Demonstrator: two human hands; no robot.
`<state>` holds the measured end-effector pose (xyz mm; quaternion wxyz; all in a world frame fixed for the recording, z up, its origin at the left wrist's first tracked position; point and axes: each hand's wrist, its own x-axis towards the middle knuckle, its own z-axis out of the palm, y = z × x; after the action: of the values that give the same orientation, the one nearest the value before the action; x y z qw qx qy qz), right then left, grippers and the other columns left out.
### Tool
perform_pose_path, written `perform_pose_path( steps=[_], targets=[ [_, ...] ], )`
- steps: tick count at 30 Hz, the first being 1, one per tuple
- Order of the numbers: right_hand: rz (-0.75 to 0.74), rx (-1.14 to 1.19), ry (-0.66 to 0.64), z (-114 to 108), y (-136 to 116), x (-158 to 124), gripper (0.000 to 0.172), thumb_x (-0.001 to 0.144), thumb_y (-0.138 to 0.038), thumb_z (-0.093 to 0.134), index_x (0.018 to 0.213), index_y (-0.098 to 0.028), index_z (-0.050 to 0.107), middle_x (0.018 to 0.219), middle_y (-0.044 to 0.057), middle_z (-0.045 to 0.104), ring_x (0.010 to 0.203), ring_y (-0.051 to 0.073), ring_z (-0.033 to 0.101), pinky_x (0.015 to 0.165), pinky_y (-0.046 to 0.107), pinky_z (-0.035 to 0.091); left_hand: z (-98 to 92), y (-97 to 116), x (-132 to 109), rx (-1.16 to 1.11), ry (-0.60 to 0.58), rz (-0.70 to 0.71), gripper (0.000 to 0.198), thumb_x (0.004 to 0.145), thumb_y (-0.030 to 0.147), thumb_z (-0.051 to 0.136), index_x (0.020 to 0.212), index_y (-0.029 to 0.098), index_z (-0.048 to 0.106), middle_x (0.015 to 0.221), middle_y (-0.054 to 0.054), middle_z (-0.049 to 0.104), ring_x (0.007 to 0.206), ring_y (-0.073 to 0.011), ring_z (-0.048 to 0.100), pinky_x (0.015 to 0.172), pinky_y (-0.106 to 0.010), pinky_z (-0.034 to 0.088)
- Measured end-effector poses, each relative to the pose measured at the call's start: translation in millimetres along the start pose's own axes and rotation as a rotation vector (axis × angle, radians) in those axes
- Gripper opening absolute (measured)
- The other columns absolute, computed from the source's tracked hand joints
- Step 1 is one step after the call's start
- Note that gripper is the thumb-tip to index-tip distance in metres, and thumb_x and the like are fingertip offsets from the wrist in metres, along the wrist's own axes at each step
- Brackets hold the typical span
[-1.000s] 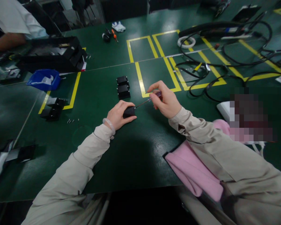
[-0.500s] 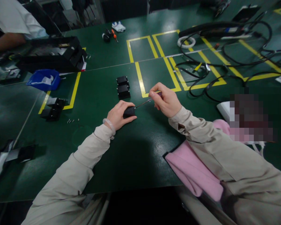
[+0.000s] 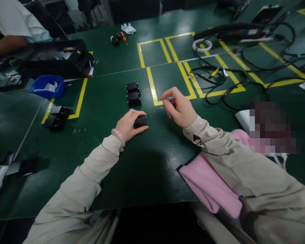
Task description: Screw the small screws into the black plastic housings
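My left hand (image 3: 129,125) is closed round a small black box (image 3: 140,121), pressing it to the green table between thumb and fingers. In my right hand (image 3: 179,106) is a screwdriver (image 3: 156,111), its dark red handle partly hidden by the fingers. The shaft slants down to the left, and its tip meets the right end of the box, where a tiny screw seems to sit. Beyond my left hand stand similar black boxes (image 3: 134,98) with small screws at their sides. Several loose screws (image 3: 77,131) lie to the left.
A blue tray (image 3: 47,86) and more black parts (image 3: 56,118) are at the left. Black cables (image 3: 225,76) sprawl across the right side. A pink cloth (image 3: 210,184) lies under my right forearm. A co-worker's arm (image 3: 8,45) shows at the far left.
The fingers of my right hand have shifted slightly on the screwdriver handle, the index finger lifting a little. My left hand and the box have stayed in place.
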<state>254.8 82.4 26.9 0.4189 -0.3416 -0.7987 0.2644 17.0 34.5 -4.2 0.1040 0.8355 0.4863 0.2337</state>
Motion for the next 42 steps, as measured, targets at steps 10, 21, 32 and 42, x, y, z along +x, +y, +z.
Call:
perform_pose_path(
  steps=[10,21,32,42],
  targets=[
    [0.011,-0.002,-0.001,-0.8,-1.3,-0.1,0.018,0.098,-0.035,0.046,0.089,-0.020,0.050,0.071,-0.004,0.053,0.059,0.008,0.048,0.064,0.026,0.041,0.6,0.0,-0.5,0.000,-0.001,-0.013,0.041,0.087,0.039,0.070,0.121,0.021,0.057,0.115,-0.007,0.062,0.108,-0.0243,0.062,0.094,-0.038,0.051],
    [0.017,0.007,-0.005,-0.7,-2.9,0.0,0.015,0.097,-0.034,0.046,0.091,-0.021,0.050,0.067,-0.005,0.051,0.059,0.010,0.050,0.063,0.027,0.042,0.1,0.6,-0.4,-0.003,0.001,-0.015,0.040,0.087,0.038,0.070,0.121,0.021,0.057,0.115,-0.007,0.062,0.108,-0.0246,0.061,0.094,-0.038,0.051],
    [0.007,0.018,-0.009,-0.7,-1.5,0.5,0.018,0.097,-0.037,0.047,0.090,-0.021,0.050,0.067,-0.005,0.050,0.058,0.009,0.048,0.062,0.026,0.041,-0.2,0.7,-0.2,0.005,-0.012,-0.015,0.040,0.087,0.038,0.069,0.121,0.020,0.057,0.115,-0.008,0.061,0.108,-0.0250,0.062,0.094,-0.039,0.051],
    [0.022,0.048,-0.006,-0.2,-0.4,0.3,0.020,0.098,-0.040,0.047,0.089,-0.022,0.049,0.062,-0.006,0.049,0.052,0.009,0.048,0.058,0.026,0.040,0.0,0.8,-0.5,0.007,-0.006,-0.018,0.040,0.087,0.038,0.070,0.122,0.021,0.057,0.115,-0.007,0.061,0.108,-0.0249,0.062,0.093,-0.039,0.051]
  ],
)
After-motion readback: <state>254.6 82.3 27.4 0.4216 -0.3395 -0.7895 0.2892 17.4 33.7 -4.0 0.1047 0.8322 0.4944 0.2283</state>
